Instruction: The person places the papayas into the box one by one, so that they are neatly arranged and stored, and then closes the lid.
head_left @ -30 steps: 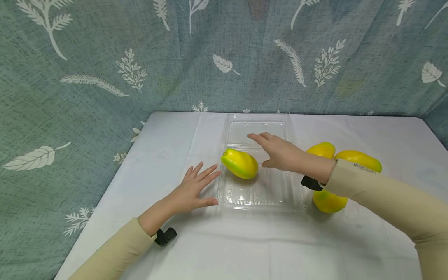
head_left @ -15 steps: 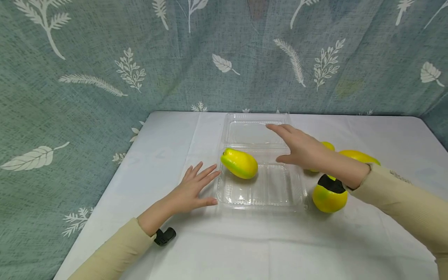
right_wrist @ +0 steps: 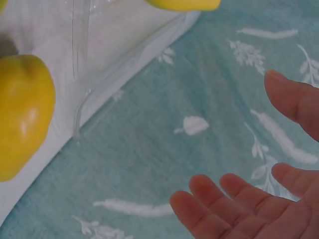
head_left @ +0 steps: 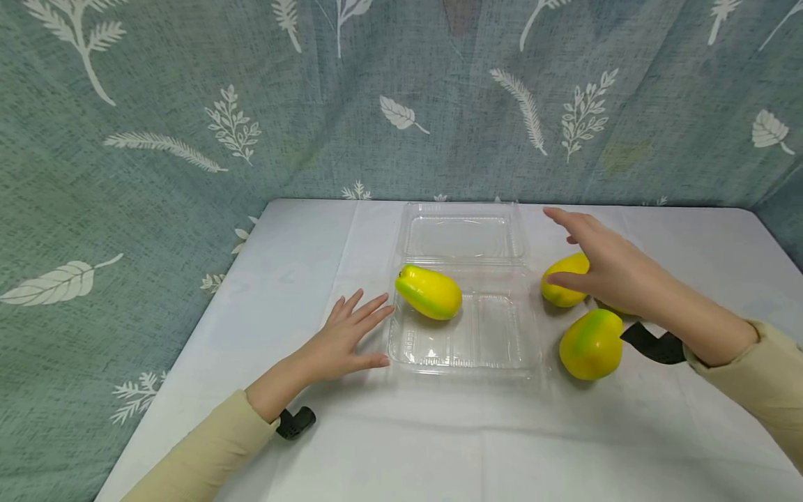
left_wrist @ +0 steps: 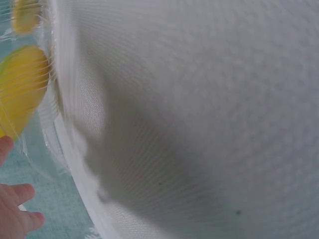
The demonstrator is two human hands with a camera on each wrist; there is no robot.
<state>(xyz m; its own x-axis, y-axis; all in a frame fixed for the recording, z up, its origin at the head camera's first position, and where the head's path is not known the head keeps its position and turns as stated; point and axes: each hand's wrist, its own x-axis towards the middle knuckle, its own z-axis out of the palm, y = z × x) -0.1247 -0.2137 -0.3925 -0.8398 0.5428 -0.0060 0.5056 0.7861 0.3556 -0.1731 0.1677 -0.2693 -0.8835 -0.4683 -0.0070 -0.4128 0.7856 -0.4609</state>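
Note:
A clear plastic clamshell box (head_left: pixel 502 335) lies opened out flat, its lid (head_left: pixel 461 237) towards the back. One yellow-green fruit, mango-like with a narrower stem end (head_left: pixel 429 293), rests in the left part of its base. Left of the box, my left hand (head_left: pixel 351 341) is spread, fingertips right at the rim, holding nothing. My right hand (head_left: pixel 608 268) hovers over the fruits on the right, thumb apart from straight fingers, grasping nothing. Under and beside it are a yellow fruit (head_left: pixel 562 282), a nearer rounder-looking one (head_left: pixel 591 345) and a third, mostly hidden by the hand and wrist.
A white cloth (head_left: pixel 401 439) covers the table. Behind it hangs a blue-green curtain (head_left: pixel 439 90) with white leaf prints. Black wrist cameras (head_left: pixel 654 345) sit under both wrists. In the right wrist view, a yellow fruit (right_wrist: pixel 22 117) shows at the left edge.
My right hand has moved right from above the box to over the fruits at the right, uncovering the box's right side. My left hand and the fruit in the box have stayed put.

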